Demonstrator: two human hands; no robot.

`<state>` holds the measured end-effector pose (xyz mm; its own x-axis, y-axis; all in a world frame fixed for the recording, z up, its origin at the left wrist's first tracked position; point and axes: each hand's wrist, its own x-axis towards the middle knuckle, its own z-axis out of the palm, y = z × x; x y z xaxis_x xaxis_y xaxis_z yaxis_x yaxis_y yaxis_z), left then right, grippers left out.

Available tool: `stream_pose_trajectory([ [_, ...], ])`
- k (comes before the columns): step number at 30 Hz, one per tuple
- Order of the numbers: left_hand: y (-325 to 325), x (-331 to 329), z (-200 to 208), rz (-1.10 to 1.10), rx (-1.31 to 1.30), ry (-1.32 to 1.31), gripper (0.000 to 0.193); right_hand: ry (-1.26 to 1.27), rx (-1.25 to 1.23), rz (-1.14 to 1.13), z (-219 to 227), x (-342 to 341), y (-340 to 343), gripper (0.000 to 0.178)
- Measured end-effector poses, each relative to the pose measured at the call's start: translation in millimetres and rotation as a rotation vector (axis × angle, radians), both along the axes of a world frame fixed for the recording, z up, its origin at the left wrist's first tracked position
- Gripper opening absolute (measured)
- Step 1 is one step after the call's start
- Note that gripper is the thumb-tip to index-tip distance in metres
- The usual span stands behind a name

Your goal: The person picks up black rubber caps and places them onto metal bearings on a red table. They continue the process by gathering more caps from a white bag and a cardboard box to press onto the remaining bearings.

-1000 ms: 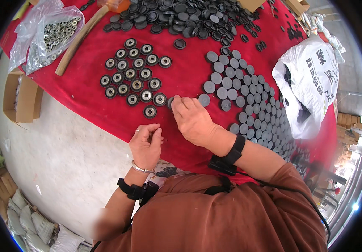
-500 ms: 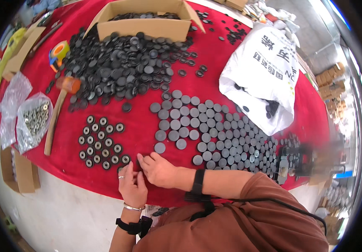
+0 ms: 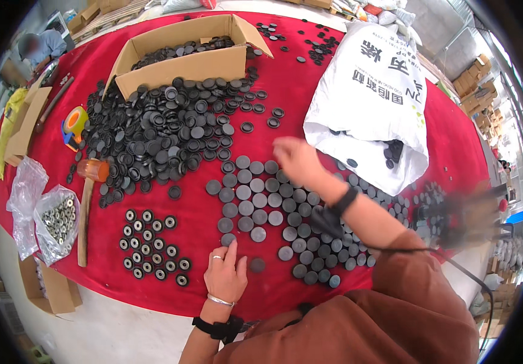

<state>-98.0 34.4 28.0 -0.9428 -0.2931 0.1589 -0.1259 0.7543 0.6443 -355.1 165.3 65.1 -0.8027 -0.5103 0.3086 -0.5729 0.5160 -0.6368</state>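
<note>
My left hand (image 3: 225,276) lies low over the red cloth with fingers stretched out. Its fingertips reach the edge of a grey round cap (image 3: 227,239) at the near left of the laid-out caps. Farther off, my right hand (image 3: 298,159), smeared by motion, hangs above the far edge of those rows; whether it holds anything does not show. A single dark cap (image 3: 257,265), slightly blurred, is on the cloth right of my left hand. To the left lies a group of black caps with metal rings in their centres (image 3: 146,249).
A wooden-handled mallet (image 3: 85,206), a bag of metal rings (image 3: 59,221) and a tape roll (image 3: 75,121) lie left. Behind are a heap of black caps (image 3: 164,127) and a cardboard box (image 3: 182,76). A white sack (image 3: 367,103) stands far right.
My hands were close together beside the metal-ringed caps. The left has moved right; the right has swung away, far and right. A lone cap now shows near my left hand. The view has shifted.
</note>
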Motion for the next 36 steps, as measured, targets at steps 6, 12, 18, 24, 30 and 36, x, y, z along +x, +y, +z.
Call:
stream_pose_trajectory([
  [6,3,-22,-1,0.027,-0.169,-0.053,0.050,-0.035,0.091,-0.329,-47,-99,-31,0.026],
  [12,-8,-14,-3,0.124,-0.024,-0.012,0.051,0.006,0.017,-0.134,-8,-19,-26,0.022],
  [18,29,-87,42,-0.222,0.175,0.218,0.033,-0.080,0.274,-0.764,1,-52,182,0.021],
  [24,120,-232,46,-0.655,0.027,0.284,0.024,-0.249,0.485,-0.920,-38,-118,318,0.023],
  [30,165,-370,21,-0.663,-0.369,-0.130,0.040,-0.240,0.061,-0.752,-21,-173,333,0.039],
  [36,168,-450,57,-0.342,-0.024,0.330,0.088,0.115,0.141,-0.677,43,-187,313,0.043],
])
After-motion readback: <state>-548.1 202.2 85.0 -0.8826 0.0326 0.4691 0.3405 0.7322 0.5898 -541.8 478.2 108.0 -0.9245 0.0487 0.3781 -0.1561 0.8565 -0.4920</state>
